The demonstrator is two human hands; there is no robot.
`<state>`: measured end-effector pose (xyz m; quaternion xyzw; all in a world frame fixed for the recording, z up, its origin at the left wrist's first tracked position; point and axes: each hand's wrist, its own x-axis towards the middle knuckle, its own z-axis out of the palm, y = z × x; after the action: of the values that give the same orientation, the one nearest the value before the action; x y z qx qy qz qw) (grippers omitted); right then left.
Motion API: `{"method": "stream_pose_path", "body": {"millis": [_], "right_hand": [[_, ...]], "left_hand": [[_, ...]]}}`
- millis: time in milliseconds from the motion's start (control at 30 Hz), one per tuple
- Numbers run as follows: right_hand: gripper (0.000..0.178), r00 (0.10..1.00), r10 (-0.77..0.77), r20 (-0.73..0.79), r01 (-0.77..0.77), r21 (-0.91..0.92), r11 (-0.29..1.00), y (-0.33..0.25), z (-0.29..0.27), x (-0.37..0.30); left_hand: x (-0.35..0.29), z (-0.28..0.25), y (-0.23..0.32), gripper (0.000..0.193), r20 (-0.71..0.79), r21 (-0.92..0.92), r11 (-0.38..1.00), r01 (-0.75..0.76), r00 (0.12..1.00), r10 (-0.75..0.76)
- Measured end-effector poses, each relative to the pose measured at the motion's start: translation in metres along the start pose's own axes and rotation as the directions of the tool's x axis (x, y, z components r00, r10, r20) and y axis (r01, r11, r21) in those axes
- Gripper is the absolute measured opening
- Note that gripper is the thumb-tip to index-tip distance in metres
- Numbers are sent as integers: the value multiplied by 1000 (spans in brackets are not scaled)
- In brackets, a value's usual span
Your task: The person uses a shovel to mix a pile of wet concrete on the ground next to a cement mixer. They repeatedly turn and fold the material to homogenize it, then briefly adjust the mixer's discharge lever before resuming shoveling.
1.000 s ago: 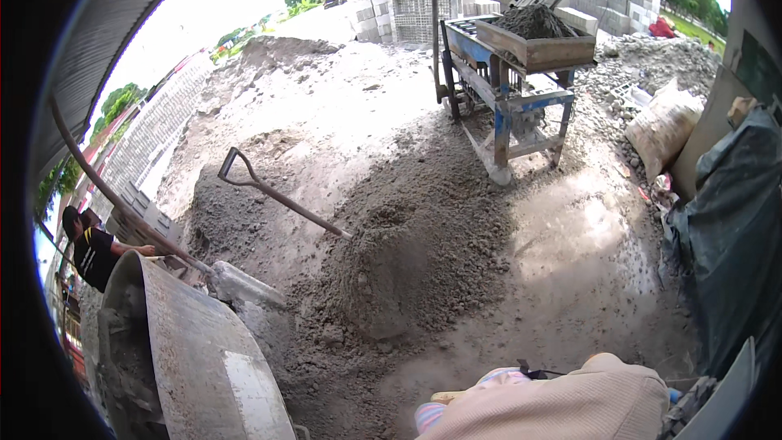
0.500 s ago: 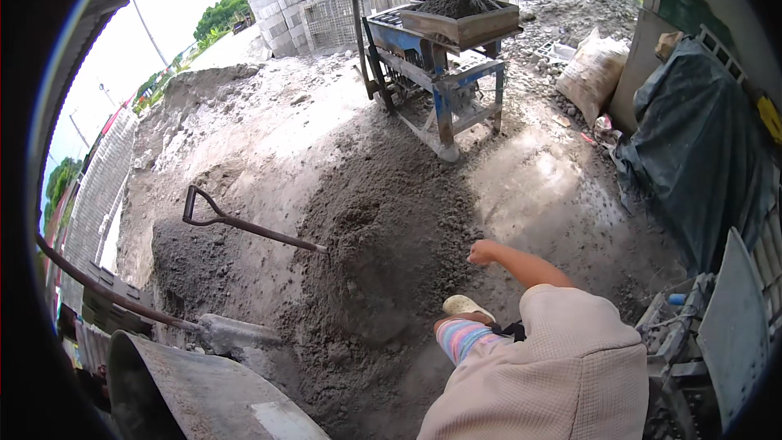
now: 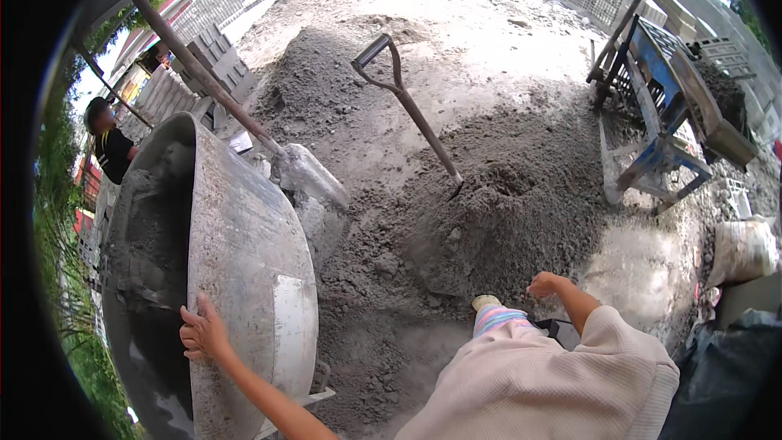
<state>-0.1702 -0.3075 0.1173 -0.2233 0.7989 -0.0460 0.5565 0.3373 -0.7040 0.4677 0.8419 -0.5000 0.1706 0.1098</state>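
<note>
Over the rim of a large grey metal drum point(image 3: 252, 220), tipped with its mouth to the left, my left hand point(image 3: 205, 331) has its fingers curled. The inside of the drum is dark and crusted with cement. My right hand point(image 3: 546, 283) hangs over the near right edge of a mound of grey sand mix point(image 3: 521, 187), loosely closed, with nothing visible in it. A D-handled shovel point(image 3: 419, 118) stands tilted in the mound, its blade buried. Just behind the drum, a second shovel point(image 3: 305, 175) leans with its cement-caked blade down.
A blue block-making stand point(image 3: 652, 155) with a wooden tray is at the right. Near it lies a pale sack point(image 3: 743, 251). A person in black point(image 3: 112, 147) is beyond the drum at far left. Stacked blocks point(image 3: 216, 61) and another sand heap point(image 3: 314, 73) lie behind.
My view has swung left, bringing the drum's mouth into sight. My left hand, out of sight before, now grips the drum's rim. My right hand stays loosely closed.
</note>
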Motion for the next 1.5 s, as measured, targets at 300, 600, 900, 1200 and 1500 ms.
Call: {"method": "stream_pose_path", "body": {"millis": [300,600,900,1200,1500], "right_hand": [[18,846,-513,-145,418,778,469,-242,-162,41],[33,623,-343,-703,734,677,-54,-514,-276,46],[33,582,-536,-612,592,771,-236,-575,-306,34],[24,416,-650,-636,404,769,-495,-554,-290,-8],[10,682,-301,-666,539,737,-408,-559,-275,-26]], "left_hand": [[-1,-18,5,103,260,50,997,-55,965,40],[15,-15,-16,106,384,-139,989,-58,917,108],[14,-47,0,110,556,-13,999,48,830,-33],[7,-19,8,107,419,74,997,27,906,-56],[-9,-58,16,110,477,39,995,88,874,-96]]}}
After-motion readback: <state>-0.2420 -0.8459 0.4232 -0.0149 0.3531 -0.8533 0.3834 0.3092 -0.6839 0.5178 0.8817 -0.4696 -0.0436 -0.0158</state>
